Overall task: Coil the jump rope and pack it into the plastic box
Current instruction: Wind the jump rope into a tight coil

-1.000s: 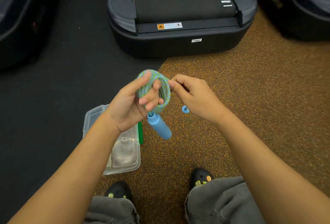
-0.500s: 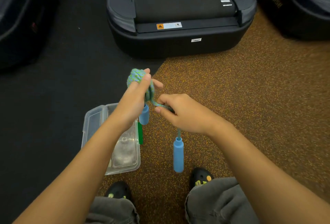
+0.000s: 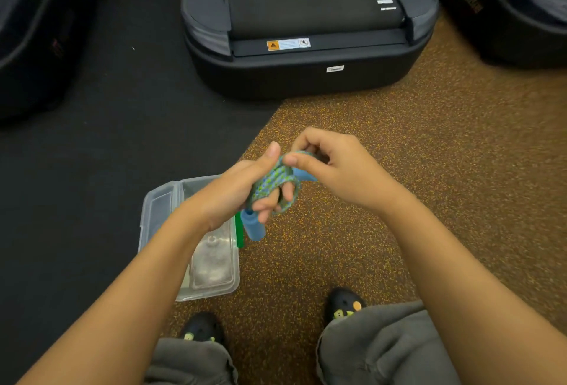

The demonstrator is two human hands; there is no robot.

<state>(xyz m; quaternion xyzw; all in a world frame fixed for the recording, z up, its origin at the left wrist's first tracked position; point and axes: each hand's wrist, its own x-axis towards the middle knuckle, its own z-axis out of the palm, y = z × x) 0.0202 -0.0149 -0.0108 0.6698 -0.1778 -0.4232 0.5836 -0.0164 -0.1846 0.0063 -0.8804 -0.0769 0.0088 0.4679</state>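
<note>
Left hand: my left hand [image 3: 236, 197] has its grip closed through the coiled green-and-blue braided jump rope [image 3: 271, 185], fingers threaded inside the loops, thumb up at 12 o'clock.
Right hand: my right hand [image 3: 340, 169] pinches the top of the same coil, thumb and forefinger shut on the rope just at 3 o'clock of my left thumb.
Handles: one light-blue cylindrical handle [image 3: 253, 226] hangs below my left fingers at 6 o'clock; I see another blue piece [image 3: 303, 174] under my right thumb, partly hidden.
Box: the clear rectangular plastic box [image 3: 159, 215] lies on the floor at 7 o'clock of the coil, under my left forearm, a green strip [image 3: 239, 232] along its right edge.
Floor: speckled brown rubber flooring [image 3: 429, 169], with a black treadmill [image 3: 306, 77] at 12 o'clock.
</note>
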